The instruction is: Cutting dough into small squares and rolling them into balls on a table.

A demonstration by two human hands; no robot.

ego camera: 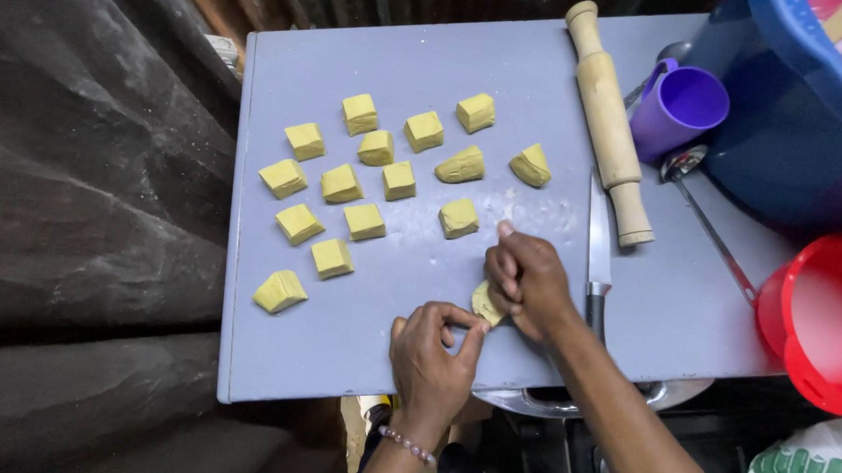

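On a grey-blue board [324, 354] lie several yellow dough pieces [364, 220], cut into rough cubes and spread over its left and middle. My right hand [529, 279] presses down on one yellow dough piece [485, 304] near the front edge, fingers curled over it. My left hand [431, 353], with a bead bracelet at the wrist, pinches the same piece from the left with thumb and forefinger. Most of that piece is hidden under my fingers.
A knife [599, 252] lies just right of my right hand, blade pointing away. A wooden rolling pin [610, 122] lies beyond it. A purple cup [677, 107], a blue basin [798, 119], a metal ladle [706, 218] and a red bowl [824, 325] crowd the right side.
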